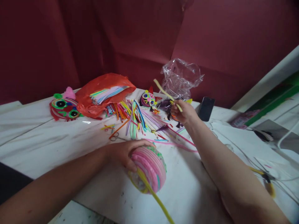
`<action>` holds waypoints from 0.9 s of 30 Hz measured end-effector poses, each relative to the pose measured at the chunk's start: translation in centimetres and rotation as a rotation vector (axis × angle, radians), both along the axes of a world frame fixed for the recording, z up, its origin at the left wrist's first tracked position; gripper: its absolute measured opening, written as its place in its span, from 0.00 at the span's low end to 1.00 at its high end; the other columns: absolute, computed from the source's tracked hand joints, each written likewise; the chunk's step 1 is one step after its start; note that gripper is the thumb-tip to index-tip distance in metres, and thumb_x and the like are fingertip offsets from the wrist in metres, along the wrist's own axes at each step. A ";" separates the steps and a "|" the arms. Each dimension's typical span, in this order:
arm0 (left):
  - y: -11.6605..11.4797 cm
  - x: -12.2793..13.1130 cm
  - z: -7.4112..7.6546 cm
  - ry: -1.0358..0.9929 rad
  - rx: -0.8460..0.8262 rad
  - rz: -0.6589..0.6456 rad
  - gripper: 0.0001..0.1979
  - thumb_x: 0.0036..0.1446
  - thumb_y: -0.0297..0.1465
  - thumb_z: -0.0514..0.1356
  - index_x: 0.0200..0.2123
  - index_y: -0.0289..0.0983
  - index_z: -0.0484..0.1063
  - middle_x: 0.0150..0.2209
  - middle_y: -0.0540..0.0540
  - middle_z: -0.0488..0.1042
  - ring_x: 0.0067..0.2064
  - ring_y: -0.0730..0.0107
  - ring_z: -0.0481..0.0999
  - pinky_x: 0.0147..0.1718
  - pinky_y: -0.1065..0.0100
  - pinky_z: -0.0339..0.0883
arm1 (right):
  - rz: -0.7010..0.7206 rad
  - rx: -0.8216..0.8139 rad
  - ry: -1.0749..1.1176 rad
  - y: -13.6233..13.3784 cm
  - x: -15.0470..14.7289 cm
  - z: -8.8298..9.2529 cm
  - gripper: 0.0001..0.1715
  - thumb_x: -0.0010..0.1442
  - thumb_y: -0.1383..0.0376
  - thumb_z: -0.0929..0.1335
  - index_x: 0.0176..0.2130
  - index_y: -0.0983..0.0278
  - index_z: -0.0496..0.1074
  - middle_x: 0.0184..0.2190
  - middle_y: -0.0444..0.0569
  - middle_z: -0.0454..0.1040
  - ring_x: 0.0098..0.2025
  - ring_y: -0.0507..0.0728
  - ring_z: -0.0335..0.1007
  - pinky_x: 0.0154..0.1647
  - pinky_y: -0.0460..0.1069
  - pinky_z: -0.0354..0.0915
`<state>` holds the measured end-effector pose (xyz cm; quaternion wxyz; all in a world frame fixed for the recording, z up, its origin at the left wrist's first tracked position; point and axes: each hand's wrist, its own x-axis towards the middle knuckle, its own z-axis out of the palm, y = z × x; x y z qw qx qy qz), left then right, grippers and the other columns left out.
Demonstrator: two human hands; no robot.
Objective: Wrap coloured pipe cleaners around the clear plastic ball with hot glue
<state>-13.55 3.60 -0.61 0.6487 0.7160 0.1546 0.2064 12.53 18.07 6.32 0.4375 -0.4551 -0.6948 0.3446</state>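
Note:
My left hand (127,154) grips a round ball (153,166) wound with pink, white and green pipe cleaners. From the ball's near side a long yellow pipe cleaner (156,196) sticks out toward me, close to my left thumb. Stretched forward over the table, my right hand (181,110) pinches a pale yellow pipe cleaner (164,92) that points up and to the left. Behind the ball lies a spread of loose coloured pipe cleaners (134,119). A pair of scissors (114,137) rests at their near edge, partly covered.
A red plastic bag (86,98) with pipe cleaners stands at the back left, beside a decorated head with big eyes (63,107). A smaller decorated head (147,98), a clear plastic bag (179,74) and a phone (206,109) are further right. Cables (247,158) run along the right.

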 end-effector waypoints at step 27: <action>0.3 -0.2 -0.3 0.032 -0.016 0.003 0.48 0.35 0.47 0.73 0.59 0.38 0.61 0.55 0.37 0.70 0.54 0.48 0.72 0.50 0.55 0.68 | -0.197 0.011 -0.101 1.7 1.3 -1.2 0.18 0.57 0.52 0.69 0.28 0.63 0.66 0.19 0.43 0.68 0.15 0.48 0.57 0.17 0.46 0.58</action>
